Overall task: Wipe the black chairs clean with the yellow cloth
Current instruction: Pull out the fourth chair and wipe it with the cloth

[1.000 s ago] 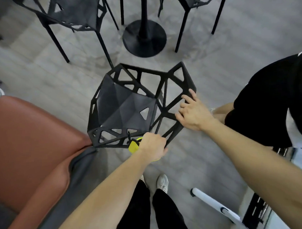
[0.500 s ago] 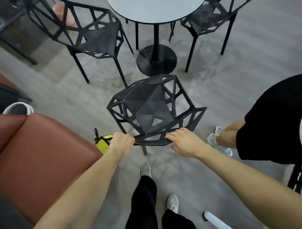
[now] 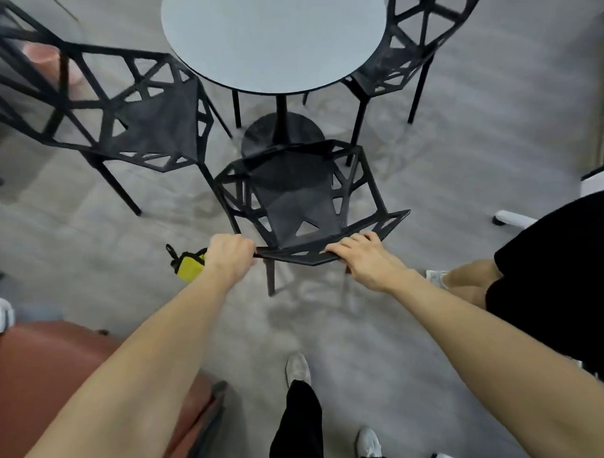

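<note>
A black lattice chair (image 3: 299, 198) stands upright on the floor in front of me, facing the round table. My left hand (image 3: 229, 257) grips the left end of its top backrest edge and also holds the yellow cloth (image 3: 189, 268), which hangs out to the left with a black loop. My right hand (image 3: 361, 256) curls over the right part of the same edge. A second black chair (image 3: 146, 124) stands at the left of the table and a third (image 3: 410, 50) at the far right.
A round grey table (image 3: 273, 38) on a black pedestal base stands just beyond the chair. A brown sofa arm (image 3: 42, 381) fills the lower left. Another person in black (image 3: 562, 274) stands at the right. My feet are on the grey floor below.
The chair went from tilted on its side to upright and moved toward the table. Both hands shifted onto its top backrest edge, the cloth staying in my left hand.
</note>
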